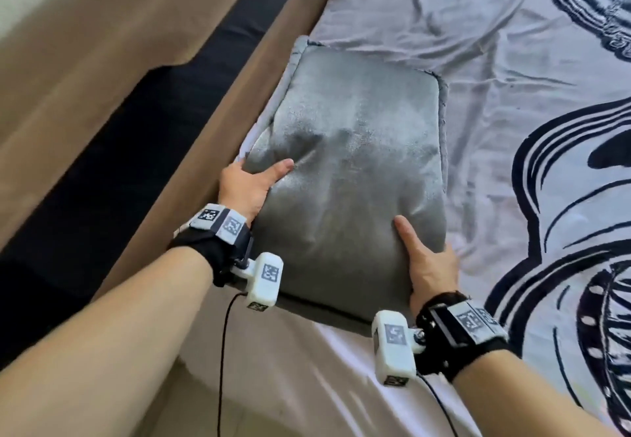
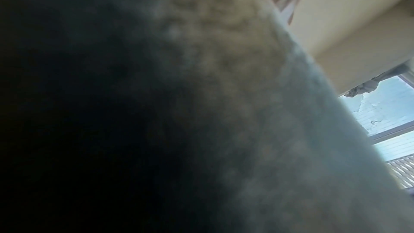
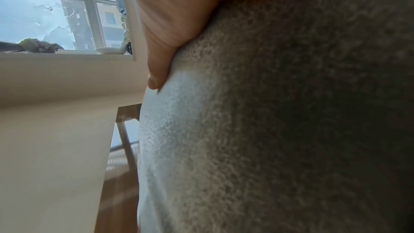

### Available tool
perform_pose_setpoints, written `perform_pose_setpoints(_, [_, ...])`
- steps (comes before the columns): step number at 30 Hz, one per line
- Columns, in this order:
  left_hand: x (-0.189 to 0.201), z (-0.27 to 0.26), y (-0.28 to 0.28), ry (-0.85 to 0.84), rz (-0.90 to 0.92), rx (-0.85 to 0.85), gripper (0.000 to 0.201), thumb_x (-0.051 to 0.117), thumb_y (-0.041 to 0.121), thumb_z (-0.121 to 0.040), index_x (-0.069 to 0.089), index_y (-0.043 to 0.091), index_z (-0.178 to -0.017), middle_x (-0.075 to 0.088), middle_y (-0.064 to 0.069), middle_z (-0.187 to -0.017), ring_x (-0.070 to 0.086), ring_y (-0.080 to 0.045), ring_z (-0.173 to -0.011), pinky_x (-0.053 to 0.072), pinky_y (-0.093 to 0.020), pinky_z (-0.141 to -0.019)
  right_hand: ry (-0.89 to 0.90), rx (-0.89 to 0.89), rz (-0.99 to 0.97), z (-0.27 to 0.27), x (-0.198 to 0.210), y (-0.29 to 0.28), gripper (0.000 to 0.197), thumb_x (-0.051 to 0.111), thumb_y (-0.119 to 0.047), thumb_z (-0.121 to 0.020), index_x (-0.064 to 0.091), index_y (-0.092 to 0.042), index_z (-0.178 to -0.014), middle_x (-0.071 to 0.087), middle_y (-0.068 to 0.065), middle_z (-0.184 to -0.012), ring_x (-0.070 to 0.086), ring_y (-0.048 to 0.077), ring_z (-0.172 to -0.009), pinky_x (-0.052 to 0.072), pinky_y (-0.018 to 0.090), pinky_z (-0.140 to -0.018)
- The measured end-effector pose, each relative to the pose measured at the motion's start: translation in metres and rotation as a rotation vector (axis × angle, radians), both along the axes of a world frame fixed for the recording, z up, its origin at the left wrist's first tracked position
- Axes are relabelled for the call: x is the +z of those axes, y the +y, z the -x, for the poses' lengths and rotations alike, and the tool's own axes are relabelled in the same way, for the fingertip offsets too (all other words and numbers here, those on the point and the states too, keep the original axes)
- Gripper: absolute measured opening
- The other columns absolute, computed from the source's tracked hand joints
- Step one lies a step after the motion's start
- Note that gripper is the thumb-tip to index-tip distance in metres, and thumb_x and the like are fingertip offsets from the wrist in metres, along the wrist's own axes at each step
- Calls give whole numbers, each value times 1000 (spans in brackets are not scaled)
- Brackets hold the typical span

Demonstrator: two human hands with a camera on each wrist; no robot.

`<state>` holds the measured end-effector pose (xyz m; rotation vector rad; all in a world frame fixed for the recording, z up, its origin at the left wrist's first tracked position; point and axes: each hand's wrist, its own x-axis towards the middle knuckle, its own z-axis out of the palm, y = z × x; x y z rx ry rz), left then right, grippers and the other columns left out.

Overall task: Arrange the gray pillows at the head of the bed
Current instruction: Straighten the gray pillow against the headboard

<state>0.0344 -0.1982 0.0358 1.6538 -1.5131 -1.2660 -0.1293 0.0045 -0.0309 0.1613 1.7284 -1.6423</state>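
Gray pillow is lying on the bed between both hands; left hand and right hand are gripping its opposite sides, thumbs on top, other fingers hidden beneath.

Both forearms bare, reaching forward from the lower edge of the head view. Each wrist wears a black strap with a white marker-tagged camera block. Left hand: thumb laid flat across the top of the gray pillow, fingers tucked out of sight under its left edge. Right hand: thumb stretched up along the pillow's near right corner, fingers hidden beneath. Right wrist view shows the thumb pressed into the fabric.
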Motion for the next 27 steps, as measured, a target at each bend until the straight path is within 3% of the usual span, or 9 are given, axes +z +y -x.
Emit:
perform_pose_setpoints(3, [6, -9, -40, -26, 1, 17, 85, 92, 59, -44, 74, 12, -112, 79, 1, -100, 75, -16, -93, 60, -39, -92, 8, -19, 14, -13, 4, -40, 43, 95, -33, -64, 73, -23, -100, 80, -4, -91, 77, 5, -78, 63, 40, -87])
perform_pose_setpoints(7, [1, -20, -78, -89, -42, -8, 54, 87, 47, -66, 73, 17, -109, 74, 7, -93, 68, -10, -83, 51, -18, -70, 24, -58, -11, -20, 1, -88, 70, 98, -48, -43, 76, -19, -103, 82, -2, -92, 79, 18, -88, 63, 43, -86])
perform_pose_setpoints(11, [-19, -35, -117, -169, -56, -9, 78, 82, 58, -65, 66, 12, -125, 73, -3, -118, 68, -22, -108, 52, -33, -96, 66, -54, -79, -36, -7, -126, 70, 97, -51, -43, 74, -21, -102, 80, -3, -95, 77, 13, -86, 61, 35, -88])
perform_pose_setpoints(12, [-26, -41, -127, -201, -75, -11, 80, 79, 61, -67, 65, 10, -126, 72, -4, -120, 67, -23, -109, 52, -36, -98, 75, -33, -112, -44, -8, -134, 65, 97, -47, -49, 72, -21, -103, 79, -2, -99, 75, 12, -85, 60, 30, -88])
perform_pose_setpoints(14, [-44, -53, -140, -256, -130, -67, 57, 73, 52, -80, 66, 5, -111, 69, -4, -108, 63, -23, -95, 50, -31, -82, 71, 11, -189, -64, -20, -143, 63, 95, -39, -60, 65, -20, -112, 74, 1, -107, 70, 15, -87, 55, 26, -87])
perform_pose_setpoints(16, [-64, -62, -147, -319, -146, -93, 34, 69, 38, -89, 64, 13, -111, 65, -7, -108, 58, -24, -94, 41, -28, -82, 53, 74, -247, -80, -39, -145, 73, 94, -39, -64, 55, -17, -122, 70, 4, -113, 68, 22, -96, 54, 31, -95])
perform_pose_setpoints(19, [-88, -78, -153, -333, -156, -92, 60, 70, 32, -90, 51, 13, -144, 57, -8, -144, 55, -28, -128, 41, -31, -104, 53, 176, -286, -94, -59, -147, 67, 91, -37, -70, 49, -23, -121, 65, 1, -112, 63, 22, -99, 50, 30, -96])
perform_pose_setpoints(21, [-93, -82, -153, -310, -158, -98, 68, 70, 31, -90, 44, 16, -150, 48, -7, -155, 47, -26, -141, 36, -34, -116, 65, 184, -309, -93, -64, -152, 63, 90, -40, -70, 50, -26, -116, 65, -1, -110, 64, 22, -99, 51, 32, -98])
perform_pose_setpoints(27, [-98, -77, -147, -281, -136, -121, 63, 66, 30, -92, 46, 19, -150, 46, -3, -156, 46, -24, -142, 35, -33, -118, 64, 183, -399, -90, -73, -164, 89, 89, -53, -62, 53, -19, -136, 68, 3, -126, 66, 26, -115, 51, 42, -106])
